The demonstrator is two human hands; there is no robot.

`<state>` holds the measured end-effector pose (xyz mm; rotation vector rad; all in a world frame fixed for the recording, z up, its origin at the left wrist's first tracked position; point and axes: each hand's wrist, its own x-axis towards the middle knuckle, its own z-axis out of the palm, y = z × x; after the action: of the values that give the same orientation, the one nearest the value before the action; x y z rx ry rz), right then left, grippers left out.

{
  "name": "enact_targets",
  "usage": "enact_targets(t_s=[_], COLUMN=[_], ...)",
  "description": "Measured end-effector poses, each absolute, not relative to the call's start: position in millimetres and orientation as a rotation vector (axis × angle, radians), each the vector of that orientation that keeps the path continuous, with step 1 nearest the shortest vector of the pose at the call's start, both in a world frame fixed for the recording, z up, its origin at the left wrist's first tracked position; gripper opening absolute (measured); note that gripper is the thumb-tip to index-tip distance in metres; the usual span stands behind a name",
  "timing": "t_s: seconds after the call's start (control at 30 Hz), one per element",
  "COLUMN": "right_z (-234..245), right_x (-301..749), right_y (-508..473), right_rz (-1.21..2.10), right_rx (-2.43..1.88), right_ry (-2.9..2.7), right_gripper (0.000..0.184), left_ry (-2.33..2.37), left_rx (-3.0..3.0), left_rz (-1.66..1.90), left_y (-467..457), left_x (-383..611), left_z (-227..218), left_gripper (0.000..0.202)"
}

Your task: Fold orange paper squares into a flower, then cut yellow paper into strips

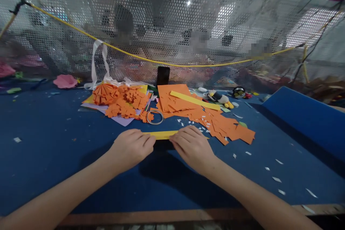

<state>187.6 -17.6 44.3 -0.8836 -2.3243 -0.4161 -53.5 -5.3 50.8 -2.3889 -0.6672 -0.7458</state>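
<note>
Between my two hands a yellow paper strip (162,135) stretches level just above the blue tabletop. My left hand (133,147) is closed on its left part, fingers bent over the paper. My right hand (192,147) pinches it farther right, and a pointed end shows past the knuckles. Beyond the hands lie a roll of tape (155,117), a pile of orange paper flowers (126,100) and orange paper pieces (215,122). Another yellow strip (195,100) rests across the orange sheets.
A black phone (163,76) stands upright at the back, before a perforated mesh sheet (172,18). A blue board (304,125) leans at the right. White paper scraps (276,179) are scattered over the table (48,161). A pink paper flower (65,81) sits at the back left.
</note>
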Motion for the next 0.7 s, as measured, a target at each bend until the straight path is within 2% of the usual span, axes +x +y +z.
enact_targets(t_s=[0.2,0.3,0.7], right_z=[51.7,48.9,43.7], right_x=[187.5,193.9,218.5], right_y=[-24.0,-29.0,-35.8], right_rz=[-0.588,-0.640,-0.695], right_rx=[-0.885,-0.909,-0.927], right_ry=[-2.460,-2.504,-2.482], right_gripper=[0.015,0.013,0.017], left_ry=[-0.589,-0.554,-0.627], left_rx=[-2.391,-2.418,-2.339], left_rz=[-0.755,-0.734,-0.577], left_y=[-5.1,-4.9,-7.9], left_x=[-31.5,-33.5,-98.5], left_z=[52.5,51.4,46.6], left_gripper=[0.025,0.024,0.026])
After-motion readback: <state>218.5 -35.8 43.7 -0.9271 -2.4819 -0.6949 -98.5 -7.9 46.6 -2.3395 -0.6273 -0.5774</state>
